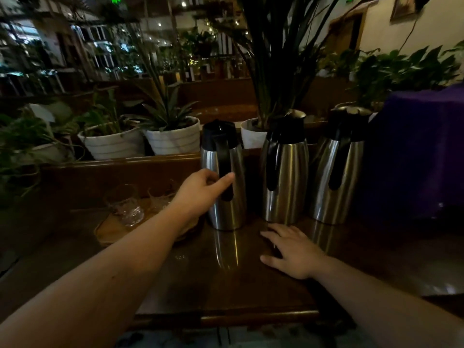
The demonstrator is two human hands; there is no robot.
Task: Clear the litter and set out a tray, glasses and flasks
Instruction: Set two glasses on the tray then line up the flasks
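Note:
Three steel flasks with black lids and handles stand upright in a row on the dark wooden table (226,285): the left flask (236,197), the middle flask (285,172) and the right flask (337,169). My left hand (200,192) reaches to the left flask's black handle, fingers loosely curled beside it and touching it; no full grip shows. My right hand (293,249) lies flat on the table in front of the middle flask, fingers spread. Left of the flasks a wooden tray (108,229) carries a clear glass (125,207) and a second glass (160,197).
White plant pots (173,139) (113,144) line a ledge behind the table, and another pot (251,134) stands behind the flasks. A purple cloth-covered object (421,151) rises at the right. The table's front edge (226,318) is close to me.

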